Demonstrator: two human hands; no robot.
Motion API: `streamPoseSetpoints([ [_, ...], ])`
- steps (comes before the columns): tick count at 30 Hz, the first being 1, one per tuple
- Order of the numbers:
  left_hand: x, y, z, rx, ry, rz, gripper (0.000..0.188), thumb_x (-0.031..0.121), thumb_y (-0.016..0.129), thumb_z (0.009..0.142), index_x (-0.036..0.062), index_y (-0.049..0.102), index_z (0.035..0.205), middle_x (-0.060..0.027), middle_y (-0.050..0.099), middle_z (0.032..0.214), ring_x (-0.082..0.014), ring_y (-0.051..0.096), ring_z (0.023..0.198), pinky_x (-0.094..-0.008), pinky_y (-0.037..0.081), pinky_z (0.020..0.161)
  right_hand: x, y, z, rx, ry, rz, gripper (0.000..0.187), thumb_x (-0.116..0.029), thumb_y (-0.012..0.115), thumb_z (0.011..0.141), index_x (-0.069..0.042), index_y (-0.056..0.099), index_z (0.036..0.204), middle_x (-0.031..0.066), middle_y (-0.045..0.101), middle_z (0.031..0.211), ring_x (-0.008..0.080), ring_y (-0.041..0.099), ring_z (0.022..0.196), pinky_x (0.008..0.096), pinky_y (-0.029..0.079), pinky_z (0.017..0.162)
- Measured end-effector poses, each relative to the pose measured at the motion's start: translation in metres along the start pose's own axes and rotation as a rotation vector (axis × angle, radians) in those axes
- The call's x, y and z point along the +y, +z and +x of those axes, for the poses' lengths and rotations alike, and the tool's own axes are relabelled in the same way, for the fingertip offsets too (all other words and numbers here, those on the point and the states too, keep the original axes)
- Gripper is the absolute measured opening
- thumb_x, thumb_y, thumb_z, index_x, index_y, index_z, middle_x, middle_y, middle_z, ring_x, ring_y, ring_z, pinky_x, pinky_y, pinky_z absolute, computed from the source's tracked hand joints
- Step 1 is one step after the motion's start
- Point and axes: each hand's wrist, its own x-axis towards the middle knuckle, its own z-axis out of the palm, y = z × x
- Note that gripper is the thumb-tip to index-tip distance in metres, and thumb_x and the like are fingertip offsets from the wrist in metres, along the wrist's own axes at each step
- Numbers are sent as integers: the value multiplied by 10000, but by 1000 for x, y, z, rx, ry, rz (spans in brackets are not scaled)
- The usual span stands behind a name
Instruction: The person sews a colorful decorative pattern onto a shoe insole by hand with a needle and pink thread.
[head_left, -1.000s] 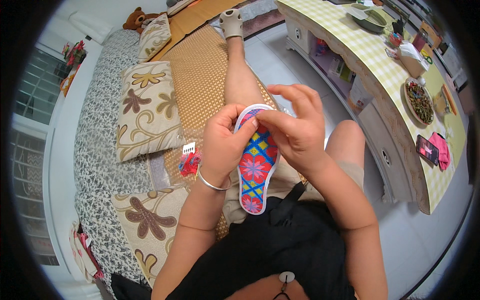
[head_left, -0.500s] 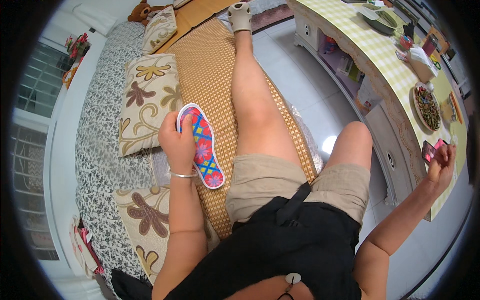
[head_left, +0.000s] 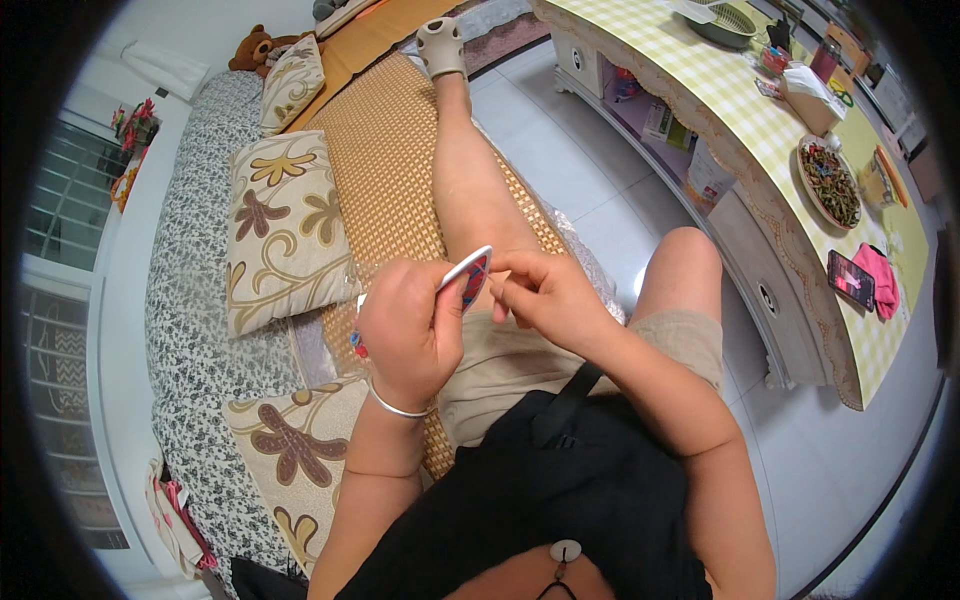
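An insole with a white edge and a red-and-blue pattern is gripped in my left hand, tilted up nearly edge-on. Red and blue bits show below that hand, on its outer side. My left thumb presses on the patterned face. Close to the insole's right side is my right hand, its thumb and fingers pinched together. Whatever is between those fingertips is too small to tell. Both hands are above my lap, over the beige shorts.
A woven mat covers the seat under my outstretched leg, with flowered cushions on the left. At right, a checked-cloth table bears a phone, a pink cloth, a plate of food and a tissue box.
My right hand has come from beside the phone on the table to the insole. My left hand has moved right and turned the insole from face-up to nearly edge-on.
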Motion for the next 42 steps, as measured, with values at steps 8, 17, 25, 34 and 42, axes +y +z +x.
streamPoseSetpoints([
  [8, -9, 10, -20, 12, 160, 12, 146, -22, 642, 730, 7, 621, 871, -109, 560, 705, -255, 533, 594, -341, 421, 530, -2, -34, -22, 178, -209, 1022, 329, -89, 561, 906, -2, 525, 1221, 148, 596, 1209, 188, 611, 1049, 257, 533, 759],
  [17, -24, 15, -35, 37, 526, 181, 206, 32, 648, 675, 17, 619, 879, -108, 602, 857, -224, 596, 721, -293, 468, 540, -8, -128, -99, 339, -604, 1218, 228, -32, 518, 905, 25, 510, 1126, 20, 447, 781, 88, 398, 651, 207, 335, 519],
  [25, -7, 22, -41, -36, 571, 80, 208, -1, 672, 699, 35, 607, 894, -96, 613, 923, -213, 581, 732, -307, 460, 569, -14, -38, -78, 301, -127, 18, 175, -11, 660, 793, 2, 647, 967, -74, 436, 654, 19, 396, 600, 190, 337, 564],
  [34, -9, 25, -45, -140, 723, 57, 179, 62, 647, 706, 27, 610, 878, -101, 597, 894, -208, 576, 740, -290, 459, 556, 6, -13, -58, 234, -285, -361, 105, -40, 664, 769, -15, 633, 866, 60, 512, 631, 123, 468, 554, 258, 389, 519],
  [42, -8, 18, -45, -174, 620, 40, 225, 18, 665, 690, 14, 607, 908, -106, 597, 876, -217, 574, 694, -322, 451, 546, 1, -31, -63, 399, -240, 167, 125, -57, 560, 907, 19, 602, 997, 7, 593, 785, 90, 538, 664, 219, 434, 584],
])
